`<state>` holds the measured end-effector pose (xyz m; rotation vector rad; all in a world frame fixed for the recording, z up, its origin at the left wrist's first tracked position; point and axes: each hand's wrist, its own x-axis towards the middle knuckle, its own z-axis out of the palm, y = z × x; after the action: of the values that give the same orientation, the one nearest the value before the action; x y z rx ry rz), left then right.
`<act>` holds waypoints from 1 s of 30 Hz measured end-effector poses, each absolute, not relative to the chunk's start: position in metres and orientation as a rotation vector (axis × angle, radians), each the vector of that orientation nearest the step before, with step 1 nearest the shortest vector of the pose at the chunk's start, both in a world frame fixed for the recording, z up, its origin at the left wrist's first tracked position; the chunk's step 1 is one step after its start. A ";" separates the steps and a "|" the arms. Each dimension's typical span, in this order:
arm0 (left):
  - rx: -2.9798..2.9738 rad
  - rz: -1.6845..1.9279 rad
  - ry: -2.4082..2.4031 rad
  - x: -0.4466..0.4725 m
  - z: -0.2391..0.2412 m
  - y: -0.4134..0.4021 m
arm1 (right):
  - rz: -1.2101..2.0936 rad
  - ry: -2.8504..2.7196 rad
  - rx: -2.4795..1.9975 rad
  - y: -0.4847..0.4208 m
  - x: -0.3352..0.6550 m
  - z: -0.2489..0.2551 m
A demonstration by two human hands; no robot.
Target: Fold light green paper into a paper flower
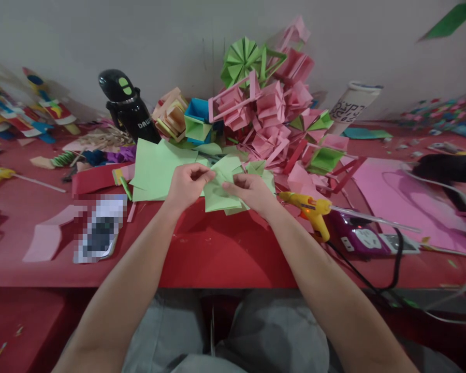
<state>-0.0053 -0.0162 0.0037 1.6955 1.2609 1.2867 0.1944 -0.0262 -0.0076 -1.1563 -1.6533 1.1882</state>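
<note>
Both my hands are at a light green sheet of paper [221, 194] near the middle of the table. My left hand [190, 184] pinches the paper's left edge between thumb and fingers. On its right side, my right hand [250, 190] is closed on it with the thumb on top. More green paper lies under and behind the held piece, and a larger green sheet [151, 168] spreads to the left. Dark scissors [209, 154], partly covered, seem to lie just behind my hands.
A yellow glue gun [308, 207] leans by a purple power strip [353, 233] at right, its cord running off the edge. Folded pink paper shapes [272, 103] are heaped behind. A black bottle [128, 106] stands back left; a phone [103, 228] lies front left.
</note>
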 end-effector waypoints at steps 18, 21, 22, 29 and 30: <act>1.637 0.996 1.216 -0.002 0.003 -0.021 | 0.913 -1.373 -1.100 -0.008 0.201 -0.023; 1.604 0.939 1.208 -0.001 0.001 -0.022 | 0.866 -1.408 -1.105 -0.008 0.200 -0.025; 1.596 0.928 1.187 -0.001 0.001 -0.023 | 0.830 -1.423 -1.112 -0.008 0.199 -0.026; 1.709 0.990 1.217 0.000 0.004 -0.023 | 0.649 -1.498 -1.157 -0.013 0.198 -0.018; 1.747 0.999 1.226 0.000 0.004 -0.023 | 0.638 -1.509 -1.171 -0.014 0.198 -0.017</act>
<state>0.0004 -0.0226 0.0039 1.7469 1.2261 0.9993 0.1976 -0.0142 -0.0172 -1.1709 -1.5088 0.6384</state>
